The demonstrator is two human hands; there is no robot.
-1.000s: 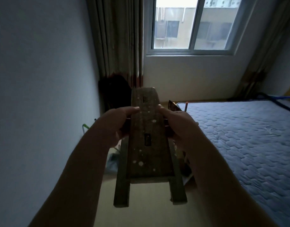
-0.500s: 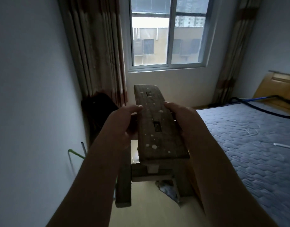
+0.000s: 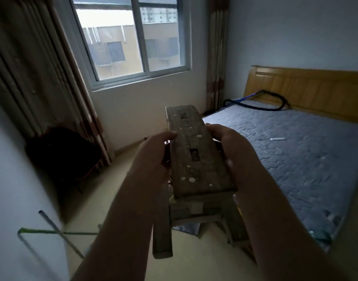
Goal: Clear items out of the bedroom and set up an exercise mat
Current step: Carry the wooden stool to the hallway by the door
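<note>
The person carries one narrow, paint-spattered grey wooden stool (image 3: 196, 155) in the air, just left of the bed's blue-grey quilted mattress (image 3: 295, 159). Its long axis runs straight away from them, the far end pointing at the wall under the window, left of the bed. The seat faces up and shows two rectangular slots. Two legs hang down at the near end. The left hand (image 3: 153, 153) and the right hand (image 3: 232, 147) each grip one long edge, with fingers curled over the seat. One black hose (image 3: 255, 105) and one small white strip (image 3: 277, 139) lie on the mattress.
</note>
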